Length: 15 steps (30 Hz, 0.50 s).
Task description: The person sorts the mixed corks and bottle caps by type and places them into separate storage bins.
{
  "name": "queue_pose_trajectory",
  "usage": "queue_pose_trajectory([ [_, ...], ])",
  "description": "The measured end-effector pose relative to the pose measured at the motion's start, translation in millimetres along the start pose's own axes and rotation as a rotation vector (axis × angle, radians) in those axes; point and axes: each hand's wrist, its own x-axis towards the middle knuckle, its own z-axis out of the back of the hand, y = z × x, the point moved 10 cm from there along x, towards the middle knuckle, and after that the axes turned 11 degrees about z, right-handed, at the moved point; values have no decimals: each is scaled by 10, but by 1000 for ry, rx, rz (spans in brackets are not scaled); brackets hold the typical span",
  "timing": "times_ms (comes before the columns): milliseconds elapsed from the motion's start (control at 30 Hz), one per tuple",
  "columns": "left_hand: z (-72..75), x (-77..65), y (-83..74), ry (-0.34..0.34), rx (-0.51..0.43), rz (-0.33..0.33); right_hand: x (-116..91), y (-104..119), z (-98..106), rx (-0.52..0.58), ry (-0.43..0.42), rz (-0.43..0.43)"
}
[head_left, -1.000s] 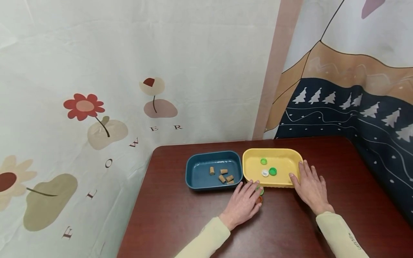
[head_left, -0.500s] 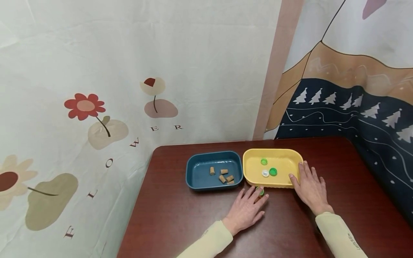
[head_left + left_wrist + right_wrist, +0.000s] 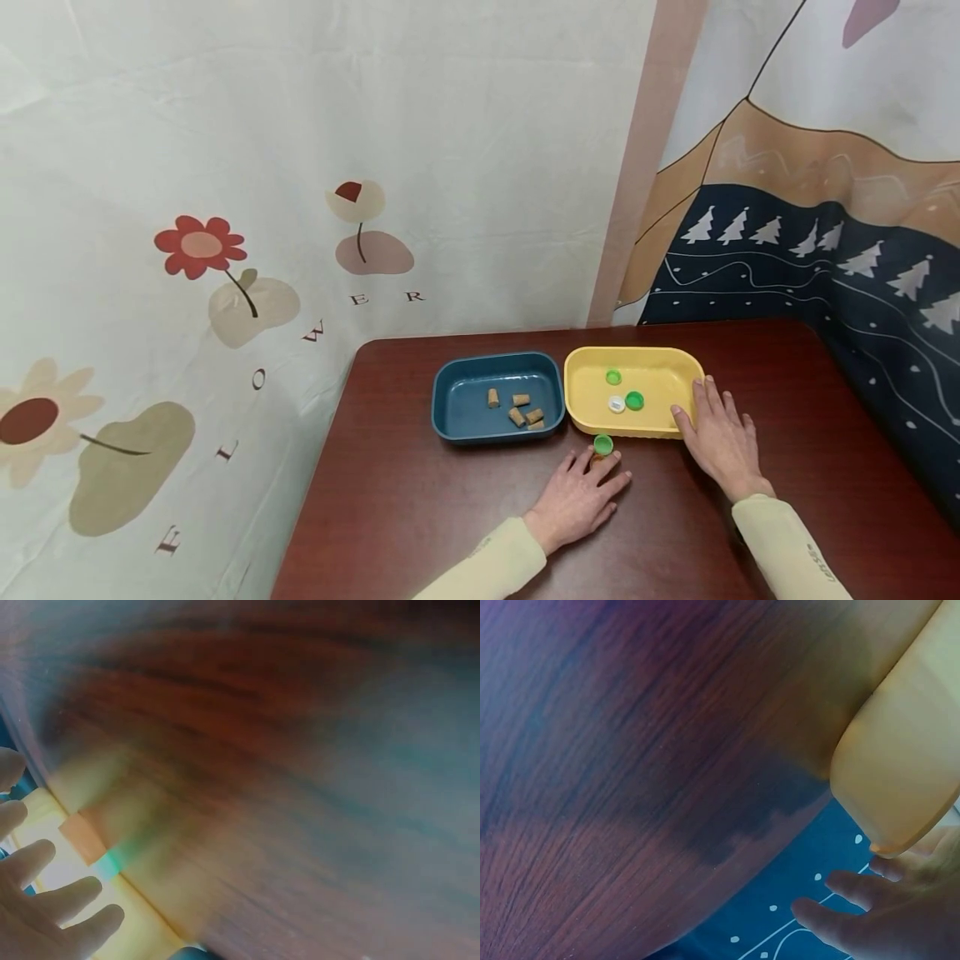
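Observation:
My left hand (image 3: pixel 576 502) is low over the table, fingers spread, just in front of a green bottle cap (image 3: pixel 603 444). An orange cap (image 3: pixel 82 836) lies beside the green one, mostly hidden by the fingertips in the head view; whether they touch it I cannot tell. Both caps lie outside the yellow tray (image 3: pixel 678 432), at its near side. Two green caps (image 3: pixel 634 401) and a white cap (image 3: pixel 616 404) lie inside that tray. My right hand (image 3: pixel 723 442) rests at the tray's right end, thumb over the near corner, fingers extended along the side.
Left of the yellow tray stands a dark blue tray (image 3: pixel 457 435) holding several corks (image 3: pixel 517 416). Both trays sit near the back of the dark red wooden table (image 3: pixel 405 508). A printed cloth (image 3: pixel 487 167) hangs right behind the table, another on the right.
My left hand has drawn back toward me and slightly right, so the green cap shows fully. The orange cap is now mostly covered by the fingers. My right hand stays at the yellow tray.

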Motion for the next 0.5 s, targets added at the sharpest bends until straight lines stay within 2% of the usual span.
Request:
queue_pose_trajectory([
  [500,89,-127,65,-68,-61,-27,-6,-2,-3,12,-4,1],
])
